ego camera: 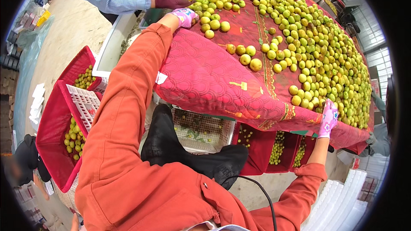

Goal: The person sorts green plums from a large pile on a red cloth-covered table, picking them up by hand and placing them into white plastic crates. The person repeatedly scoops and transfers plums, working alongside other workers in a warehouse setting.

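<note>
A red patterned quilt [205,61] covers the surface before me, its near edge raised and folded inward between my hands. My left hand [184,16], in a pink floral glove, grips the quilt's left corner beside several green-yellow fruits, which look like jujubes. At the near edge on the right, my right hand [329,117], gloved alike, has the cloth bunched in its fingers. A dense spread of jujubes [321,48] lies over the quilt's right half. A smaller group [212,3] lies at the far left, near a co-worker's dark red gloved hand [171,2].
Red-lined crates [54,128] with fruit stand at my left. Under the quilt are a white plastic crate [205,134] and more red-lined bins [253,154]. White foam boxes [337,195] are stacked at lower right. Another person's gloved hand [371,138] is at the quilt's right end.
</note>
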Demonstrator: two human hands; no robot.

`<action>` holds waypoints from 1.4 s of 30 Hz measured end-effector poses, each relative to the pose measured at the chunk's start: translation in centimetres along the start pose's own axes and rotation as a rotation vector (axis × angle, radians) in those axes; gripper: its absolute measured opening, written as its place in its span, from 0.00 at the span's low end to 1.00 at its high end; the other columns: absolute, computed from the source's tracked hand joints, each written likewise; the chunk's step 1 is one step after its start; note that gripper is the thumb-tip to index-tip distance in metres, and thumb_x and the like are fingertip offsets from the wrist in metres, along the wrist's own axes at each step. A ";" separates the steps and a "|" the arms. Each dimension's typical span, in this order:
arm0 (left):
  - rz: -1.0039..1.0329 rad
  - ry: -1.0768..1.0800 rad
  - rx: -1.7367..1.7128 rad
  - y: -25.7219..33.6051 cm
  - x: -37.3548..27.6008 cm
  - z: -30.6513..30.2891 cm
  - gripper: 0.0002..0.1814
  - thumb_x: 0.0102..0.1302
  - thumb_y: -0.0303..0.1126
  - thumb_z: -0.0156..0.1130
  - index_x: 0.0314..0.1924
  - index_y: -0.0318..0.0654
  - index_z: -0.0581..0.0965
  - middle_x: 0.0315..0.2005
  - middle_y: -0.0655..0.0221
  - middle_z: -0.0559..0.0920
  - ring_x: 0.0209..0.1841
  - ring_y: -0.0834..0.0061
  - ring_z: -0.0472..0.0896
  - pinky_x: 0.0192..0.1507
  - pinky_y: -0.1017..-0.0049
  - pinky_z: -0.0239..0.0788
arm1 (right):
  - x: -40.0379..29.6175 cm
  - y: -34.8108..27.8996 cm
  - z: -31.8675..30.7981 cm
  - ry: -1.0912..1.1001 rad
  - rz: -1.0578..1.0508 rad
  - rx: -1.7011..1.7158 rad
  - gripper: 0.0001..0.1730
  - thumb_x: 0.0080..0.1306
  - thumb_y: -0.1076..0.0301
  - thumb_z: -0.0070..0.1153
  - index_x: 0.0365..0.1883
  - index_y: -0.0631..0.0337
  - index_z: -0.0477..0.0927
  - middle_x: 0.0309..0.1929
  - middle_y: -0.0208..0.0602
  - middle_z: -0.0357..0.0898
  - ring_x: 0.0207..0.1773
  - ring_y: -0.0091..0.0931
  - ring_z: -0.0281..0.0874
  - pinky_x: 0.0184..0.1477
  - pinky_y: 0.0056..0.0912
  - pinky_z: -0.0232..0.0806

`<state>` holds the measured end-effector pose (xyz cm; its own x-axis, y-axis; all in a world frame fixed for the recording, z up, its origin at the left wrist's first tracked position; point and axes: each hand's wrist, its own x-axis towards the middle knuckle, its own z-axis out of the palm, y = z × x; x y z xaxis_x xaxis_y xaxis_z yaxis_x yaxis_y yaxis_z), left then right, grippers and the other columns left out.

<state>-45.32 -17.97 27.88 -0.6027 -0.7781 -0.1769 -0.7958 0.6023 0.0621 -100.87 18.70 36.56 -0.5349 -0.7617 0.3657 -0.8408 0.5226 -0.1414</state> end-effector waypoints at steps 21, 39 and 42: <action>0.164 0.530 -1.506 11.2 -20.8 -7.3 0.25 0.65 0.32 0.67 0.62 0.39 0.75 0.40 0.75 0.82 0.36 0.87 0.77 0.37 0.82 0.71 | -0.5 -1.6 -0.8 0.020 0.023 -0.007 0.25 0.72 0.48 0.44 0.48 0.59 0.84 0.46 0.47 0.84 0.49 0.43 0.81 0.50 0.45 0.70; -0.252 1.230 -2.042 4.6 -39.4 8.6 0.16 0.72 0.36 0.55 0.56 0.39 0.78 0.41 0.70 0.83 0.34 0.82 0.80 0.27 0.83 0.72 | 2.8 1.5 2.3 -0.140 -0.105 -0.007 0.27 0.74 0.52 0.41 0.48 0.70 0.81 0.45 0.55 0.82 0.48 0.46 0.79 0.50 0.44 0.69; -0.399 1.430 -2.298 3.1 -40.2 14.2 0.14 0.72 0.36 0.53 0.53 0.40 0.76 0.37 0.67 0.81 0.31 0.76 0.79 0.25 0.80 0.71 | 3.3 3.7 3.2 -0.015 -0.169 -0.015 0.27 0.74 0.54 0.40 0.49 0.71 0.80 0.45 0.56 0.82 0.49 0.46 0.79 0.51 0.43 0.69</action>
<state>-22.74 17.76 21.28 0.4559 -0.8753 -0.1612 0.7592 0.2880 0.5837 -105.99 16.94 34.31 -0.3875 -0.8447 0.3693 -0.9175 0.3922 -0.0657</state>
